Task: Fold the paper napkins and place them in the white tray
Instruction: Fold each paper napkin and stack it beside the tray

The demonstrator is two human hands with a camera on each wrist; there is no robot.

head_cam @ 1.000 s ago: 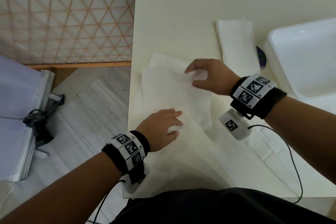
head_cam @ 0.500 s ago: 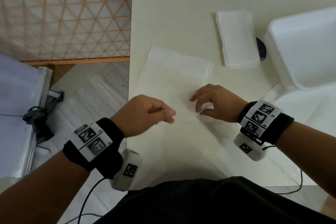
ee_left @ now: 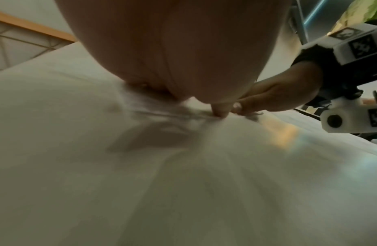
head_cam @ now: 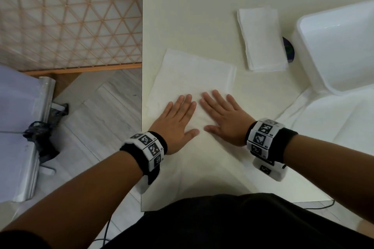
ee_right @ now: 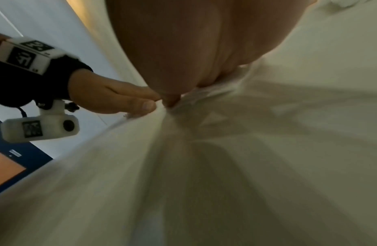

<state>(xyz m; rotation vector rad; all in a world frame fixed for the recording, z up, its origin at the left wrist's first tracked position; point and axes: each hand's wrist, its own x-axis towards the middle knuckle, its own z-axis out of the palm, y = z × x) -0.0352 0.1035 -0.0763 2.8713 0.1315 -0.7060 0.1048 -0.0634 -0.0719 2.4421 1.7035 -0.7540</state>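
White paper napkin (head_cam: 192, 79) lies flat on the table (head_cam: 202, 6); left hand (head_cam: 176, 121) and right hand (head_cam: 224, 119) press it side by side, fingers straight, gripping nothing. Only the head view shows the folded napkin (head_cam: 262, 38) and white tray (head_cam: 307, 50) — the wrist views show only palms and creased paper.

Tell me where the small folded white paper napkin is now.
In the head view, the small folded white paper napkin lies on the cream table, right of centre, just left of the white plastic tray and beyond the right hand.
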